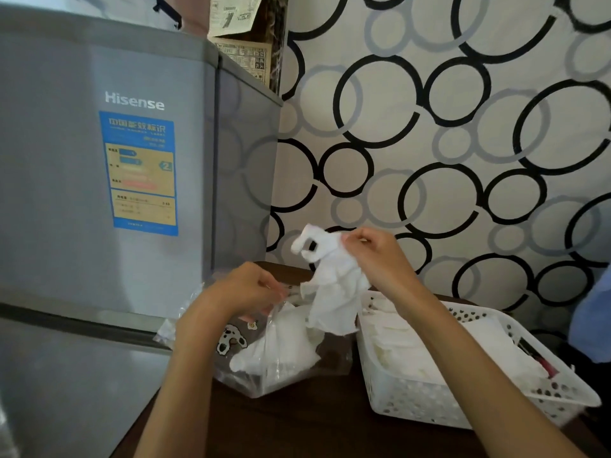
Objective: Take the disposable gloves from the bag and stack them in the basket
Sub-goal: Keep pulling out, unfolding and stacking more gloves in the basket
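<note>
So the right hand (370, 249) had a glove (334, 285) pinched at its top between thumb and fingers; it dangled straight down, long axis vertical, over the gap between the bag (277, 352) and the basket (413, 401); the basket sat just to the right of the glove and a bit lower, so I'd guess a short swing right and down was all it needed, and the right hand was clearly the nearer one for that. The left hand (251, 289) was curled on the bag's open mouth, holding the clear plastic up; more gloves still lay bunched inside, so the job looked partway done. The basket, white and perforated, already had a flattish pile of white gloves in it; it stood near the table's (297, 431) right edge, the bag toward the left edge. Table was dark brown wood; a grey Hisense fridge (109, 193) stood right against its left side, and behind was a wall (463, 127) with black and grey rings.
</note>
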### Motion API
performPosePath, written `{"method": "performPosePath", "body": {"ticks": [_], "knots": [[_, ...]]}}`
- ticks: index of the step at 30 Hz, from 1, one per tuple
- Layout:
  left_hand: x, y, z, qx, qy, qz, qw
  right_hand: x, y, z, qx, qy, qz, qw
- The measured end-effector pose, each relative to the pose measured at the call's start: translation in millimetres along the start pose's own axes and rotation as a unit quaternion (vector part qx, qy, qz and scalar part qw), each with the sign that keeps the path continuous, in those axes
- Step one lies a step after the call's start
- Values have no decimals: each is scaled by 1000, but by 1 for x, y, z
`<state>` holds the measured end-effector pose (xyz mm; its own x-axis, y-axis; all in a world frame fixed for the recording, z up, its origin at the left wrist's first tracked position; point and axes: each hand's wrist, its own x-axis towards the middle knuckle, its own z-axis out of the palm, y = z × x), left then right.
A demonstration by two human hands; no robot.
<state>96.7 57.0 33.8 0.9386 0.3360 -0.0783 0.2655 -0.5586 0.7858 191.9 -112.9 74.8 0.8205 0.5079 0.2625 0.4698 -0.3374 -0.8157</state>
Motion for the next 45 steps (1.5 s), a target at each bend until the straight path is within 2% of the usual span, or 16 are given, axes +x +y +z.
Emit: {"method": "performPosePath", "body": {"ticks": [4,8,11,14,17,22,26,28,31,34,38,42,45], "knots": [[5,1,7,16,-18,2,1000,1,-2,-7,81,-18,51,995],[8,3,14,29,-31,2,999,2,-1,-10,88,-39,58,994],[5,8,15,76,-47,45,995,1,1,-10,107,-40,76,991],[-1,13,7,11,-95,124,988,-1,6,-9,96,-32,80,992],[-9,23,3,-69,-136,146,978,-5,6,-3,72,-23,50,996],[-7,30,16,-90,-44,114,988,-15,-1,3,55,-72,-4,996],[-1,29,20,-132,13,63,989,-27,6,-15,77,-24,-2,997],[2,32,25,-131,42,72,988,-36,19,-22,48,-22,7,999],[6,39,37,-124,73,100,985,-48,36,-20,-29,-73,25,997],[9,46,52,-118,79,123,982,-46,50,-22,0,-26,6,1000],[13,48,64,-114,44,112,986,-39,58,-41,63,69,5,996],[19,38,65,-31,34,72,996,-40,65,-59,118,85,9,989],[17,36,61,55,75,45,995,-40,70,-66,134,90,-4,987]]}}
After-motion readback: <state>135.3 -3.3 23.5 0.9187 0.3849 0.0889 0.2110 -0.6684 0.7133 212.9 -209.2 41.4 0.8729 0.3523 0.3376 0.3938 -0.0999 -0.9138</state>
